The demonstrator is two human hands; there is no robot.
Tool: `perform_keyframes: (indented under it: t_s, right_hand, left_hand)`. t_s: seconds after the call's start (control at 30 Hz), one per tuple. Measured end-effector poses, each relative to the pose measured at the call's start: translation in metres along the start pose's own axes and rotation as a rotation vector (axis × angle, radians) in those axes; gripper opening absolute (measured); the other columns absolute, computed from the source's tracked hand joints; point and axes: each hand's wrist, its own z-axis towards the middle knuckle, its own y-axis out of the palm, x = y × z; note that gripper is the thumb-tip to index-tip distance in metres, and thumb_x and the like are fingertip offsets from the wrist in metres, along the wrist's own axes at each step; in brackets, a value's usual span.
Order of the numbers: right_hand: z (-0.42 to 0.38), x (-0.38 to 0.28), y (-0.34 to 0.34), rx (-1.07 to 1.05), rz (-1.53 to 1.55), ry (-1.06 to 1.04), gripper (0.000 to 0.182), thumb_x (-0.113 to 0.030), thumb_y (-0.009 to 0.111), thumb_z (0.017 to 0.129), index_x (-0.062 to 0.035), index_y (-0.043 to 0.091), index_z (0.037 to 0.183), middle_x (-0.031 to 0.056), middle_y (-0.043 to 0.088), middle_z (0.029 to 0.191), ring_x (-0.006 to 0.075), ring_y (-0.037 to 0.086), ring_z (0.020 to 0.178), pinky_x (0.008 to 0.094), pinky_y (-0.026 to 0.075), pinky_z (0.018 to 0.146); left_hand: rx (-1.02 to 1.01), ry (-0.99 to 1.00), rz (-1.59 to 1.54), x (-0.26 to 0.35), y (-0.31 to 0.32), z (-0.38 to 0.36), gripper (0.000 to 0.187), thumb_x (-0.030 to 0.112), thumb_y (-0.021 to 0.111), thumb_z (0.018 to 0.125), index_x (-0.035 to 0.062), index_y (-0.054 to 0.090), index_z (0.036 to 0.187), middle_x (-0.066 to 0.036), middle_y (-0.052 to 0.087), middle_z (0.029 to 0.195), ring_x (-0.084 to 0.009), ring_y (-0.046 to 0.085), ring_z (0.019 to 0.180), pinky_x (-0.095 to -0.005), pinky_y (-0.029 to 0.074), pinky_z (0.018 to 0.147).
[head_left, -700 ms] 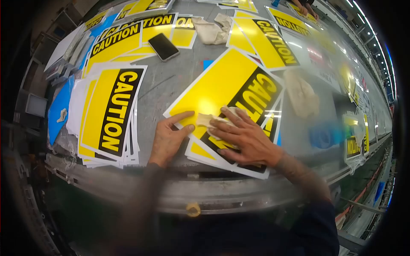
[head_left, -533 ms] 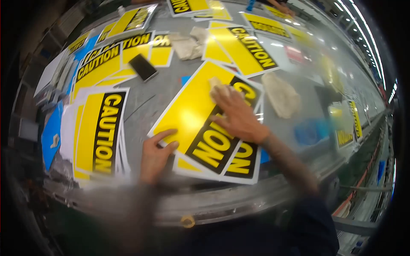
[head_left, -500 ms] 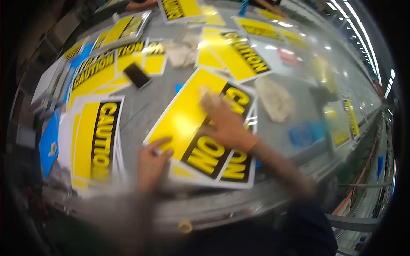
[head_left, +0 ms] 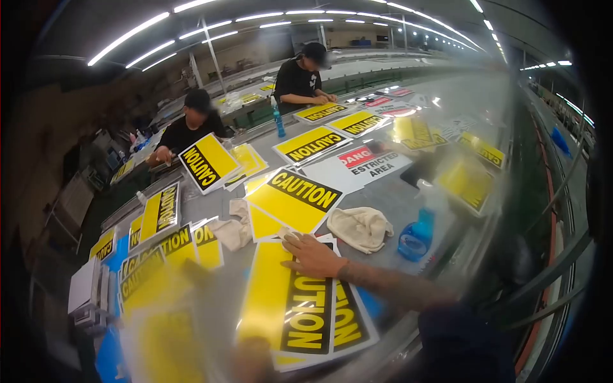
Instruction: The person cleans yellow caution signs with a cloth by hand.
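Note:
A yellow and black CAUTION sign (head_left: pixel 265 290) lies in front of me on top of other CAUTION signs. My right hand (head_left: pixel 313 256) lies across its upper part, fingers closed over a small pale cloth (head_left: pixel 287 234) pressed against the sign's top edge. Near the sign's lower left corner is my left hand (head_left: pixel 253 359), too smeared for its fingers to show. Just beyond my right hand sits a crumpled beige rag (head_left: pixel 359 230), and a second rag (head_left: pixel 233 228) lies to the left.
A blue spray bottle (head_left: pixel 416 236) stands at right. A RESTRICTED AREA sign (head_left: pixel 357 169) and several CAUTION signs (head_left: pixel 313 143) cover the far table. Two co-workers work across it, one (head_left: pixel 191 127) beside a raised sign (head_left: pixel 209 163).
The view has tilted up, bringing the co-workers into sight. My right hand has moved to the upper edge of the sign with the cloth. My left hand is now blurred at the near corner.

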Motion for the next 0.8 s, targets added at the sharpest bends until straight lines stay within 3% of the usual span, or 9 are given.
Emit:
perform_keyframes:
  t_s: [0.07,0.2,0.27,0.37,0.47,0.53,0.67,0.73,0.8]
  right_hand:
    - [-0.008,-0.031,0.001,0.014,0.003,-0.041,0.073,-0.054,0.053,0.113,0.0037,0.05,0.159,0.03,0.047,0.166,0.0543,0.042,0.154,0.058,0.033,0.129]
    - [-0.068,-0.151,-0.058,-0.359,0.404,-0.232,0.078,-0.053,0.053,0.114,0.0037,0.039,0.165,0.0296,0.039,0.172,0.0505,0.036,0.16,0.0581,0.034,0.13]
    - [-0.115,-0.183,-0.034,-0.216,0.383,-0.43,0.079,-0.052,0.055,0.113,0.0033,0.038,0.166,0.0283,0.038,0.172,0.0475,0.036,0.16,0.0568,0.031,0.132]
    - [-0.131,-0.172,-0.033,-0.239,0.459,-0.538,0.077,-0.051,0.057,0.113,0.0019,0.04,0.166,0.0263,0.038,0.173,0.0445,0.037,0.16,0.0546,0.028,0.135]
    - [-0.104,-0.134,-0.039,-0.235,0.306,-0.529,0.075,-0.051,0.057,0.112,-0.0002,0.042,0.166,0.0249,0.041,0.171,0.0437,0.041,0.157,0.0539,0.031,0.132]
    - [-0.065,-0.096,-0.053,-0.242,0.341,-0.286,0.07,-0.049,0.06,0.111,-0.0009,0.049,0.16,0.0241,0.048,0.165,0.0438,0.048,0.15,0.0548,0.037,0.126]
    - [-0.025,-0.009,-0.014,0.044,-0.071,-0.316,0.064,-0.048,0.067,0.106,0.0023,0.06,0.144,0.0236,0.057,0.154,0.0437,0.054,0.139,0.0539,0.044,0.115]
    - [-0.035,-0.057,-0.034,-0.029,0.098,-0.068,0.072,-0.051,0.071,0.103,0.0022,0.055,0.149,0.0246,0.057,0.153,0.0468,0.055,0.137,0.0546,0.044,0.115]
    - [-0.069,-0.121,-0.038,-0.1,0.353,-0.259,0.09,-0.052,0.075,0.099,0.0037,0.04,0.161,0.0312,0.049,0.157,0.0538,0.05,0.142,0.0607,0.042,0.119]
  left_hand:
    - [0.099,0.096,0.076,-0.002,0.0,0.001,0.023,0.004,0.088,0.086,0.0025,0.082,0.108,-0.002,0.075,0.085,-0.0091,0.062,0.067,-0.0256,0.049,0.063]
    - [0.132,-0.054,0.115,0.03,0.01,-0.011,0.02,0.004,0.089,0.087,0.0046,0.08,0.105,-0.002,0.074,0.083,-0.009,0.061,0.065,-0.0257,0.048,0.062]
    - [0.168,-0.056,0.046,0.019,0.012,-0.009,0.02,0.0,0.087,0.088,0.0055,0.075,0.102,-0.003,0.074,0.086,-0.0092,0.064,0.067,-0.0249,0.051,0.063]
    - [0.123,0.031,-0.222,0.005,0.008,-0.002,0.02,-0.001,0.086,0.088,0.0057,0.071,0.099,-0.004,0.074,0.087,-0.0108,0.068,0.068,-0.0261,0.054,0.064]
    - [0.043,-0.028,-0.075,-0.005,-0.001,-0.001,0.02,0.015,0.085,0.096,0.0039,0.079,0.111,-0.006,0.074,0.092,-0.0125,0.063,0.072,-0.0298,0.052,0.064]
    - [0.113,0.11,0.134,-0.011,-0.001,0.006,0.016,0.008,0.083,0.092,0.0057,0.078,0.107,-0.007,0.077,0.094,-0.0159,0.069,0.073,-0.0313,0.056,0.067]
    - [0.177,0.112,0.194,-0.023,-0.003,0.003,0.018,0.0,0.086,0.089,0.0044,0.071,0.099,-0.004,0.074,0.09,-0.0123,0.067,0.07,-0.0268,0.054,0.065]
    - [0.181,0.134,0.16,-0.034,-0.003,0.005,0.018,0.001,0.086,0.089,0.0042,0.072,0.099,-0.003,0.073,0.089,-0.0117,0.066,0.07,-0.0267,0.053,0.065]
    - [0.149,0.061,0.057,-0.018,-0.001,-0.003,0.018,0.002,0.086,0.089,0.0043,0.072,0.098,-0.002,0.072,0.088,-0.0113,0.065,0.07,-0.0264,0.053,0.066]
